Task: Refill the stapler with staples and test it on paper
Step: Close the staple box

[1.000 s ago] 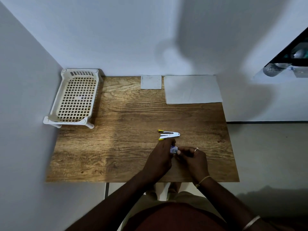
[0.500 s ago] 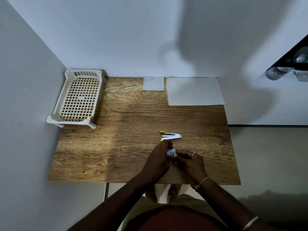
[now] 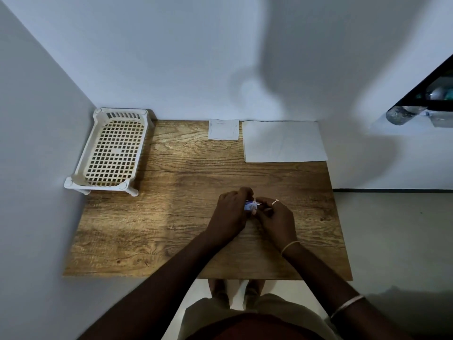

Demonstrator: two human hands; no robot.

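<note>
— Surface and larger items?
— A wooden desk (image 3: 171,217) is set into a wall corner. A large paper sheet (image 3: 284,142) lies flat at the far right, its back edge at the wall. A cream lattice basket (image 3: 122,115) stands on short legs at the far left corner. A smaller paper sheet (image 3: 223,129) lies just left of the large one, with a narrow gap between them.
— Hands?
— The left hand (image 3: 230,214) and right hand (image 3: 277,219) meet over the middle of the desk. The fingers (image 3: 245,192) of both are curled and grasp one small white-and-blue item (image 3: 250,206) between them.
— Is that the stapler?
— Cannot tell; the fingers hide most of it. It sits well apart from both sheets.
— Anything smaller?
— A thin bracelet (image 3: 290,247) on the right wrist and a ring (image 3: 275,202) on the right hand.
</note>
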